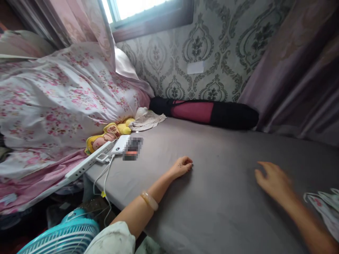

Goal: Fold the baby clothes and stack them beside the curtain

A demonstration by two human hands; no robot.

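Observation:
My left hand (182, 167) rests on the grey sheet (212, 208) near the middle, its fingers curled in and pressed together. A tiny dark spot shows at its fingertips, too small to name. A pale bangle (149, 201) circles my left forearm. Over at the right, my right hand (274, 179) is over the same sheet, slightly blurred, with thumb and fingers apart and nothing between them. Whether it touches the sheet I cannot tell.
Left of my hands lie a power strip (88, 160), a white power bank (121, 144), a pixelated object (132, 148) and a yellow plush (99, 141). A black-and-red long bag (193, 112) lies along the wall. A blue fan (63, 234) stands below the edge; crumpled cloth (324, 206) is at far right.

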